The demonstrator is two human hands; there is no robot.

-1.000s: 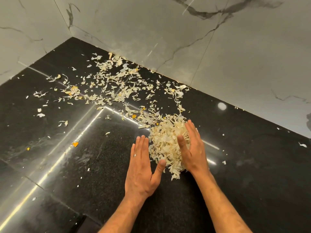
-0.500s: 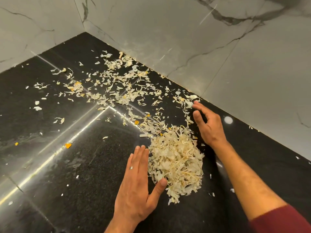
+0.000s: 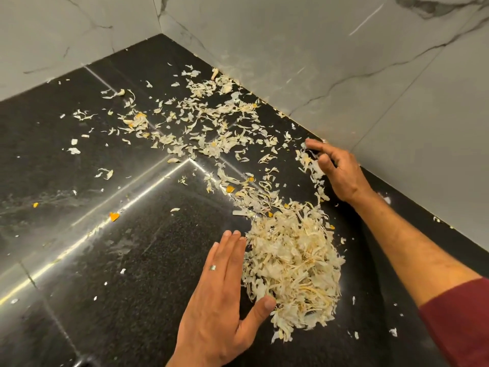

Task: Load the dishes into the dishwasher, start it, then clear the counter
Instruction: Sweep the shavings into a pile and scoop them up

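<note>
Your left hand [image 3: 219,295] lies flat, grip open, against the heap of peelings [image 3: 293,263] — right hand [image 3: 336,169], loosely curled and empty, touches scattered peelings [image 3: 209,128] on the black tabletop [image 3: 105,260].

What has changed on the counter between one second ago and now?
The right hand left the heaped pale peel pile and reached out to the scattered scraps near the marble wall. The left hand stays flat against the pile; nothing is gripped.

left hand [image 3: 217,295]: 1 silver ring [image 3: 213,267] | right arm: maroon sleeve [image 3: 460,321]
</note>
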